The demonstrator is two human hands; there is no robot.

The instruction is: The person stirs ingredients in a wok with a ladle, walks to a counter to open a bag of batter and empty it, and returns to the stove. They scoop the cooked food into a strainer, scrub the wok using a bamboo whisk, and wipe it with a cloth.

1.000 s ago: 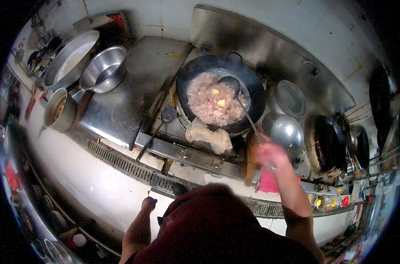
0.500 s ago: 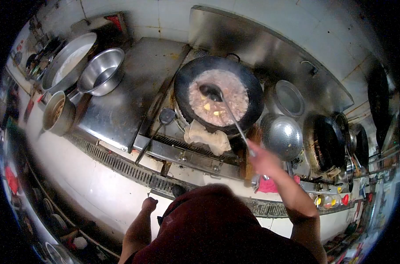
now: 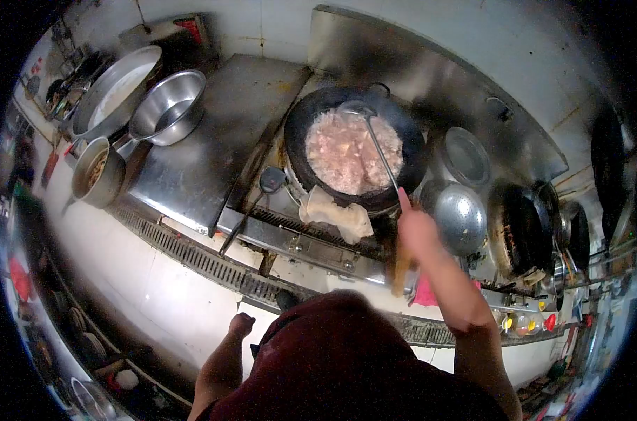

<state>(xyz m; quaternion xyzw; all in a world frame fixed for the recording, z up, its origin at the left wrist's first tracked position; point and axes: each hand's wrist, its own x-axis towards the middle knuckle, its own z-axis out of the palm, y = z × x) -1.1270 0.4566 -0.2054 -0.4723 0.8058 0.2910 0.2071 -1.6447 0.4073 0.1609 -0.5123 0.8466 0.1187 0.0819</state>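
Right hand [image 3: 420, 235] closed round near end of ladle [image 3: 381, 151], whose head sits in wok [image 3: 412, 140] at far edge of pale food [image 3: 343, 161]. Ladle looks stiff, likely head-heavy when loaded; best held at that end, away from heat. Left hand [image 3: 241, 324] hangs low, can't tell if gripping anything

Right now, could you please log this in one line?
right hand: gripping ladle; ladle: at far edge of food in wok; left hand: away from wok

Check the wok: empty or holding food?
Holding food: a pale pinkish mass spreads across the middle of the wok, dark sides showing around it.
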